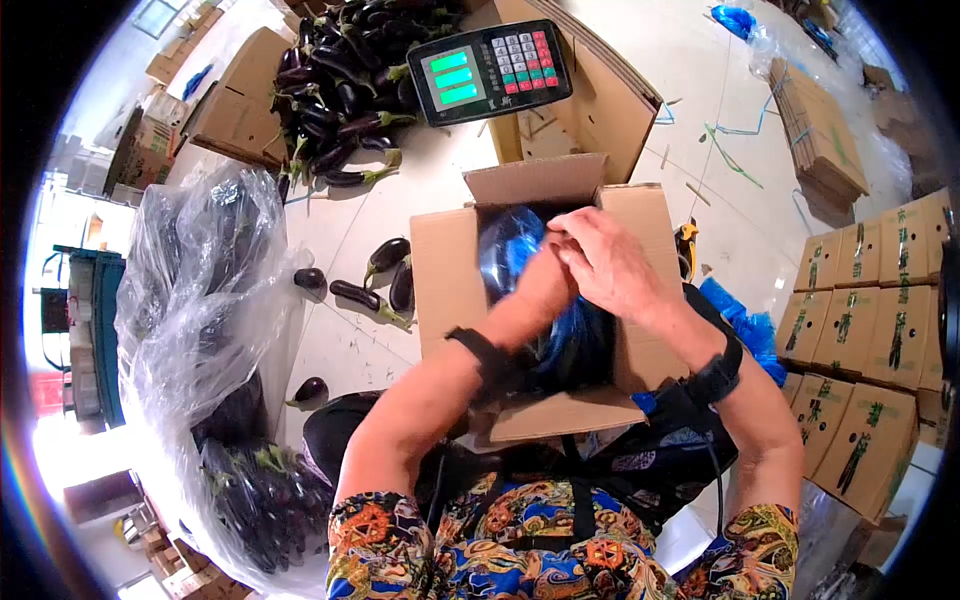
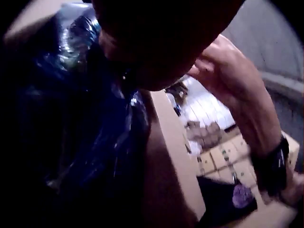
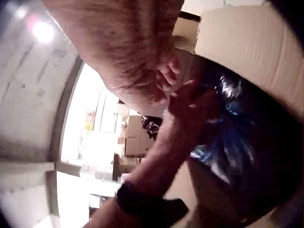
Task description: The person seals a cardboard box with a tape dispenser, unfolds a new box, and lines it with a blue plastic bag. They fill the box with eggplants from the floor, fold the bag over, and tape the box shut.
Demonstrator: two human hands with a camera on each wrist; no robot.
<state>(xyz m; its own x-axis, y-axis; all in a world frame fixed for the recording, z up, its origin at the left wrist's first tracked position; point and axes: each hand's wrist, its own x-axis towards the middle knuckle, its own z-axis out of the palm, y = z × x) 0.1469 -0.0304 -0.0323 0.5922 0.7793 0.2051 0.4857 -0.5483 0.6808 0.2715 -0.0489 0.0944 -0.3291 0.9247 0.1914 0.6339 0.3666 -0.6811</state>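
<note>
A blue plastic bag (image 1: 520, 240) full of dark contents fills an open cardboard box (image 1: 445, 265) on the floor between the person's legs. Over the bag, the left hand (image 1: 550, 282) and right hand (image 1: 607, 262) meet with curled fingers. In the right wrist view, creases of the bag (image 3: 228, 142) run up to the left hand (image 3: 190, 107), which grips its gathered top. The right hand (image 3: 137, 71) bends its fingers right beside it, pinching at the same gathered plastic. The hands hide most of the bag's neck.
A scale display (image 1: 490, 70) stands behind the box, next to a heap of eggplants (image 1: 345, 90). Loose eggplants (image 1: 385, 258) lie on the floor at left, beside a large clear bag (image 1: 215, 290) of eggplants. Stacked cartons (image 1: 865, 330) and blue plastic (image 1: 745, 325) are at right.
</note>
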